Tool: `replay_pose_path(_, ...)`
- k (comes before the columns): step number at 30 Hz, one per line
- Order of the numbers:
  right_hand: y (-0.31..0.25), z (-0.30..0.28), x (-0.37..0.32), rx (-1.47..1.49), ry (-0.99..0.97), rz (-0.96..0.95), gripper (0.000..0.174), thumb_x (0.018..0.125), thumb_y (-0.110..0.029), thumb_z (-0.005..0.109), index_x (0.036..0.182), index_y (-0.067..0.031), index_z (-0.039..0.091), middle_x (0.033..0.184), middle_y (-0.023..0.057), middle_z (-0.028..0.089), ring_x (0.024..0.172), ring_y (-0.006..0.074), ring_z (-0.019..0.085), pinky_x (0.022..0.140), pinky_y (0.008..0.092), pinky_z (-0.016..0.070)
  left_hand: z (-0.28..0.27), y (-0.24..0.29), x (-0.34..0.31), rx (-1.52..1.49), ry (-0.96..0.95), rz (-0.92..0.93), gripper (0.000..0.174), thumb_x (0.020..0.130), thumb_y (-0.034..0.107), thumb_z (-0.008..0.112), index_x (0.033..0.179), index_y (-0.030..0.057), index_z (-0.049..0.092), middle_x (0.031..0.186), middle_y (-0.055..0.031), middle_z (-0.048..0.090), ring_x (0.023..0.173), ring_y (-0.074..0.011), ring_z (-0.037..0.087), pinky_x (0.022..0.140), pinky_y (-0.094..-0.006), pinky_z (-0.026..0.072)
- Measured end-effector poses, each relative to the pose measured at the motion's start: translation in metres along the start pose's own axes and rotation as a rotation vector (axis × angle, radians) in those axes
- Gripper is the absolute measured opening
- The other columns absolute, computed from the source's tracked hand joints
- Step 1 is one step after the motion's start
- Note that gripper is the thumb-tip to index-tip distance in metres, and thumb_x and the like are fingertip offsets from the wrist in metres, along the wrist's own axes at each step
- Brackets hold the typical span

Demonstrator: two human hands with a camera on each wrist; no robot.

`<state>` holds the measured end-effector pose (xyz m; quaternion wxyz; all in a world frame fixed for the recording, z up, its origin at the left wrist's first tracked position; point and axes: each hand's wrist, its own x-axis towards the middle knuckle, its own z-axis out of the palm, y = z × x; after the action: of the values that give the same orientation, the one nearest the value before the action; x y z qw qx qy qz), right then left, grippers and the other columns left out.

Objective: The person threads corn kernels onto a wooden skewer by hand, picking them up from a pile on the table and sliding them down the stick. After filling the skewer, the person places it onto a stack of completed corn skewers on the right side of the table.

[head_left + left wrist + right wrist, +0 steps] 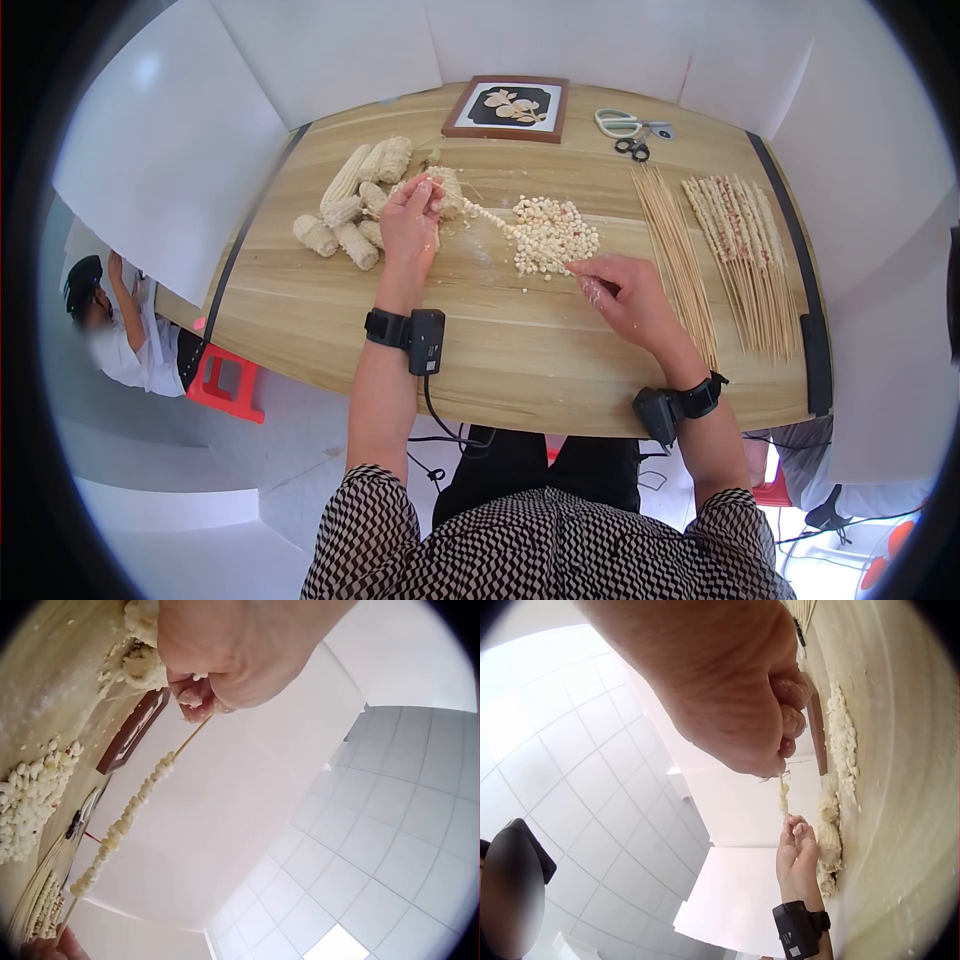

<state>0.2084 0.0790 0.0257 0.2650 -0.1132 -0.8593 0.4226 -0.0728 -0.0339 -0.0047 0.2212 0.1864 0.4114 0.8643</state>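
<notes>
A thin skewer threaded with pale kernels (485, 213) (124, 821) slants between the two hands above the table. The left hand (410, 225) (232, 656) pinches one bare end of it with thumb and fingertips, beside the pale cobs. At the other end, the right hand (630, 300) (727, 697) pinches the stick, its other fingers curled in. Under and behind the skewer lies a pile of loose kernels (560, 235) (34, 799), mostly cream with a few reddish ones.
Pale cobs (345, 215) are heaped at the left. Bare skewers (675, 260) and kernel-covered skewers (745, 250) lie at the right. Scissors (632, 148) and a framed picture (508, 108) are at the back. A seated person (140, 340) is beyond the left edge.
</notes>
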Motion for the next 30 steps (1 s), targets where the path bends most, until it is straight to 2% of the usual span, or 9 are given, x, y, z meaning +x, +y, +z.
replay_pose_path(2,0.004,0.001,0.000,-0.034,-0.007,-0.017,0.021,0.083,0.000,0.061,0.103,-0.0032,0.066,0.073,0.0097,0.060,0.059,0.0144,0.052,0.056,0.0260,0.0432,0.000,0.000,0.000,-0.008,-0.005,-0.002,0.019,0.088,0.000,0.057,0.106,-0.0064,0.058,0.097,-0.0141,0.062,0.078,-0.0154,0.059,0.066,-0.0229,0.0471)
replay_pose_path(3,0.003,0.001,0.000,-0.035,-0.008,-0.017,0.021,0.083,0.000,0.061,0.103,-0.0032,0.066,0.073,0.0097,0.060,0.059,0.0144,0.052,0.056,0.0260,0.0432,0.000,0.000,0.001,-0.015,-0.011,-0.005,0.019,0.088,0.000,0.057,0.106,-0.0063,0.058,0.097,-0.0142,0.062,0.078,-0.0155,0.059,0.066,-0.0232,0.0472)
replay_pose_path(10,0.002,0.000,0.000,-0.081,-0.008,-0.025,0.022,0.082,-0.001,0.061,0.103,-0.0035,0.066,0.075,0.0107,0.062,0.060,0.0166,0.054,0.057,0.0268,0.0443,0.003,-0.003,-0.001,0.041,0.002,0.016,0.019,0.088,0.001,0.057,0.106,-0.0062,0.057,0.096,-0.0143,0.063,0.078,-0.0148,0.060,0.066,-0.0226,0.0478)
replay_pose_path(15,0.001,0.001,0.000,-0.079,-0.005,-0.018,0.023,0.082,0.000,0.061,0.104,-0.0034,0.066,0.076,0.0112,0.062,0.062,0.0176,0.055,0.058,0.0275,0.0447,0.010,-0.005,-0.004,0.222,0.078,0.125,0.017,0.088,0.001,0.056,0.104,-0.0065,0.055,0.094,-0.0139,0.065,0.077,-0.0145,0.062,0.067,-0.0219,0.0505)
replay_pose_path(17,0.000,0.002,0.000,-0.040,0.014,-0.026,0.021,0.080,0.001,0.060,0.101,-0.0008,0.066,0.073,0.0154,0.060,0.060,0.0247,0.055,0.058,0.0320,0.0453,0.013,-0.004,-0.006,0.309,0.086,0.144,0.017,0.088,0.001,0.056,0.104,-0.0058,0.055,0.095,-0.0135,0.065,0.079,-0.0139,0.063,0.069,-0.0218,0.0511)
replay_pose_path(22,-0.001,0.001,0.000,-0.035,0.008,-0.012,0.021,0.080,0.001,0.060,0.101,-0.0005,0.066,0.073,0.0153,0.060,0.061,0.0243,0.056,0.059,0.0317,0.0454,0.010,-0.007,-0.005,0.454,0.042,0.236,0.014,0.088,-0.001,0.055,0.102,-0.0059,0.056,0.095,-0.0131,0.065,0.080,-0.0133,0.063,0.072,-0.0236,0.0532)
replay_pose_path(24,-0.001,0.001,0.000,-0.036,0.005,-0.003,0.021,0.080,0.001,0.060,0.101,-0.0004,0.066,0.072,0.0152,0.060,0.061,0.0241,0.056,0.059,0.0316,0.0454,0.008,-0.007,-0.004,0.533,-0.007,0.329,0.012,0.088,-0.002,0.054,0.100,-0.0065,0.056,0.093,-0.0131,0.065,0.078,-0.0138,0.063,0.072,-0.0247,0.0542)
replay_pose_path(30,0.001,0.002,-0.001,0.004,0.003,0.007,0.021,0.081,0.001,0.059,0.101,0.0002,0.065,0.071,0.0148,0.059,0.059,0.0219,0.054,0.058,0.0306,0.0447,0.012,-0.007,-0.006,0.565,-0.056,0.410,0.011,0.089,-0.003,0.053,0.098,-0.0063,0.056,0.091,-0.0122,0.064,0.078,-0.0141,0.064,0.072,-0.0253,0.0547)
